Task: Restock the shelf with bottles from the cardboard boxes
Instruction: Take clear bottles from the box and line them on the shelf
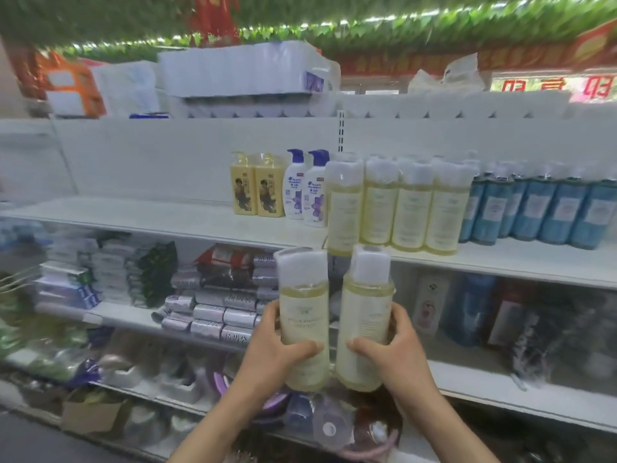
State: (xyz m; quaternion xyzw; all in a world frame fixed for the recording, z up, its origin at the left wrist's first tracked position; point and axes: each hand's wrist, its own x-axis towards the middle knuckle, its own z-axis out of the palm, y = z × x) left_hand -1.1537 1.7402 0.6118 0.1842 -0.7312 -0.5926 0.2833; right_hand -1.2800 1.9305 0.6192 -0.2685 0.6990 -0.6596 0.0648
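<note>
I hold two pale yellow bottles with white caps upright in front of the shelves. My left hand (277,345) grips the left bottle (303,305) around its lower half. My right hand (397,345) grips the right bottle (365,309) the same way. Both bottles sit just below the front edge of the white top shelf (167,215). On that shelf stands a row of matching yellow bottles (397,205). No cardboard box with bottles is visible.
Left of the yellow row stand two white pump bottles (305,192) and two yellow pump bottles (257,188); blue bottles (534,208) stand to the right. The shelf's left part is bare. Lower shelves hold packets and bags. Paper roll packs (240,71) lie on top.
</note>
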